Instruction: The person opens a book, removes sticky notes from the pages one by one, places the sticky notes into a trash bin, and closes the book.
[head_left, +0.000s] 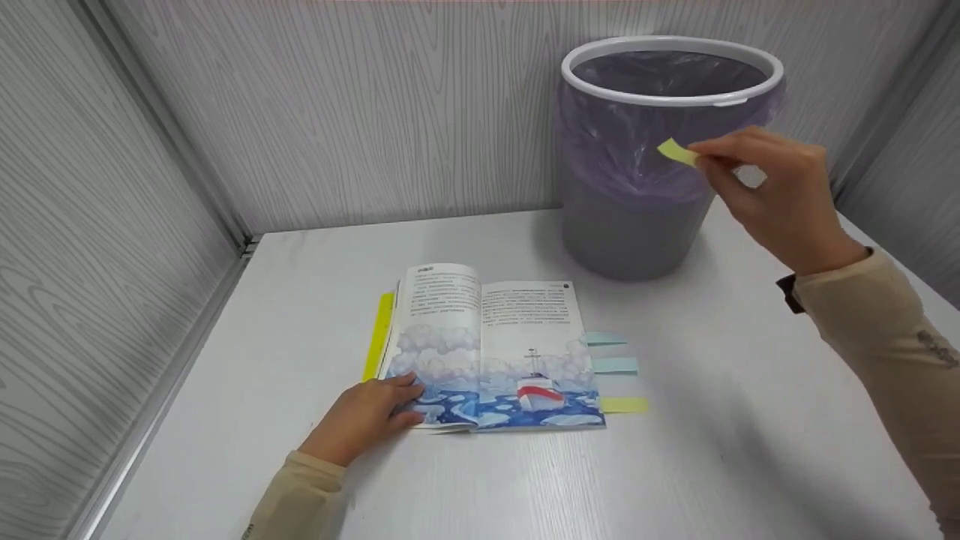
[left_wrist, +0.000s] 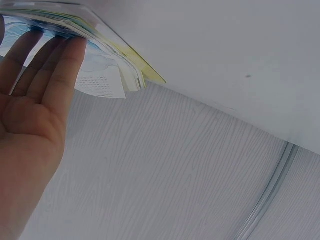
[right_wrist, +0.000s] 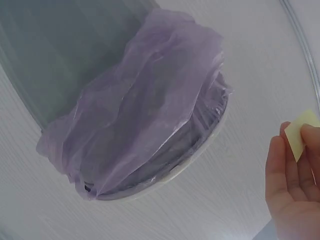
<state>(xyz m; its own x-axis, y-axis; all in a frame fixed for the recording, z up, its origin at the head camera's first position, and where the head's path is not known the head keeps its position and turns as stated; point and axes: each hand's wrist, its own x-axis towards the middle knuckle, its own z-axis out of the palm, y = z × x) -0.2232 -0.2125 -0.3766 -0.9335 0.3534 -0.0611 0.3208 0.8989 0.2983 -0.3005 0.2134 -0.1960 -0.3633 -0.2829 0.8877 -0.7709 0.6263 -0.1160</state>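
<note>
Fingers of the right hand pinch 1 yellow strip near the bin by the tabletop's back edge, while the left hand, fingers nearly straight, rests on the book, likely to keep it open.

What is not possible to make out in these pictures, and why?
Book, printed text: too small to read, head view.
Bin, inside bottom: hidden by near wall, head view.
Yellow note, held part: covered by right hand, right wrist view.
Part of left hand: cut by left edge, left wrist view.
</note>
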